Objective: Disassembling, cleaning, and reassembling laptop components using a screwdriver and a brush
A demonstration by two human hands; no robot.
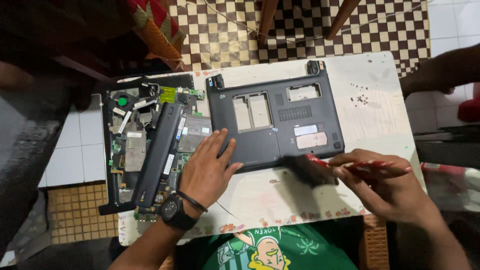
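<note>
Right now my left hand [207, 170] lies flat, fingers spread wide and holding nothing, with its fingertips on the front left corner of the dark laptop base cover [275, 120] and its palm partly over the bare circuit board [150, 145] beside it. My right hand [390, 187] has its grip closed around a red-handled brush [340, 167], whose dark bristles sit blurred at the cover's front edge. The cover lies underside up in the middle of the white tabletop [370, 115], hinges at its far corners. A long black battery [160, 155] rests slantwise across the circuit board, left of the cover. A scatter of small screws [361, 95] lies on the tabletop, right of the cover and well apart from both hands.
</note>
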